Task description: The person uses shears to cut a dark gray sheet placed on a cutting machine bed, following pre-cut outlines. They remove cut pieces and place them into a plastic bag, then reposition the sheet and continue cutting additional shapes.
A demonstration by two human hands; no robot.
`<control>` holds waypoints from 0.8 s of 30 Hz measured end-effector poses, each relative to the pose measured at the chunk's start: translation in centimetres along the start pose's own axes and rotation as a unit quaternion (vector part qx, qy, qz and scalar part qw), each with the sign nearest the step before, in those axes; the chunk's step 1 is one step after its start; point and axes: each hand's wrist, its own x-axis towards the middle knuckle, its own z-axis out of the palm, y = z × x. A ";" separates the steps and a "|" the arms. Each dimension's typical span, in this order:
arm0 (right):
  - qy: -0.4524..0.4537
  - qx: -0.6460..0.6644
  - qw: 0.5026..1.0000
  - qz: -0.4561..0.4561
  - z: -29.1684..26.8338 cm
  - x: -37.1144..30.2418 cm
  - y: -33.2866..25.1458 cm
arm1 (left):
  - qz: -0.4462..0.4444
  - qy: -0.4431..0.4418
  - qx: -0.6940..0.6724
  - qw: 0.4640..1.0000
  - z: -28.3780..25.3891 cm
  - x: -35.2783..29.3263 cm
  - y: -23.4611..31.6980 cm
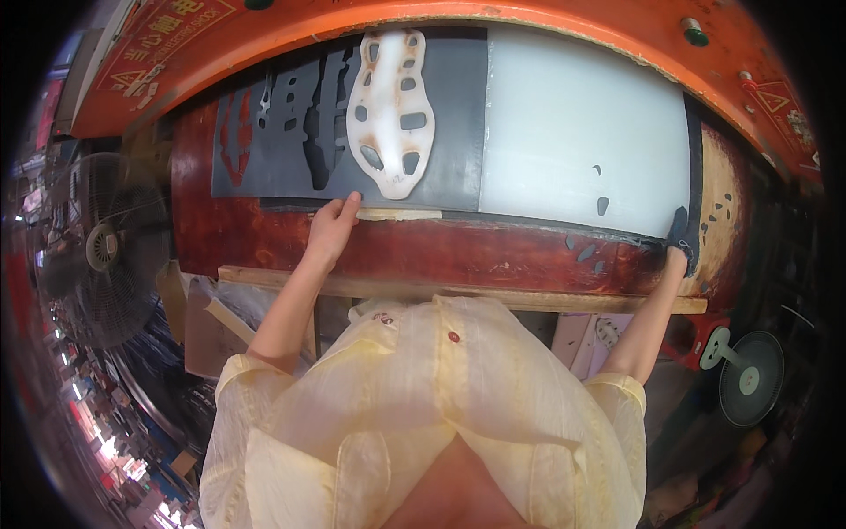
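Flat in front of me lies a dark grey sheet (454, 132), with sole-shaped openings cut through its left part. On it rests a white sole-shaped cutting die (388, 106) with several holes and brownish stains. To the right is a smooth white board (582, 115), with dark material showing along its front and right edges. My left hand (331, 231) is closed at the front edge of the dark sheet, thumb on top and the other fingers partly hidden. My right hand (681, 242), in a dark glove, is at the board's front right corner; its fingers are hard to make out.
An orange machine beam (441, 11) spans the far side above the reddish worktable (493, 260). Small dark offcuts (585, 253) lie near the table's right front. A wooden rail (529, 300) runs along the front. Fans stand at left (101, 247) and right (749, 379).
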 end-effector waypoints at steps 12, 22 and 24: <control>0.120 0.129 0.975 0.135 1.0 -5.9 -4.7 | 0.293 0.156 0.081 0.940 0.0 -2.9 -3.7; 0.115 0.053 0.980 0.155 2.1 -8.3 -7.4 | 0.375 0.341 0.210 0.836 0.5 -5.0 -10.8; -0.006 -0.211 0.974 0.082 2.1 -7.3 -6.7 | 0.371 0.350 0.197 0.837 0.9 -4.7 -11.6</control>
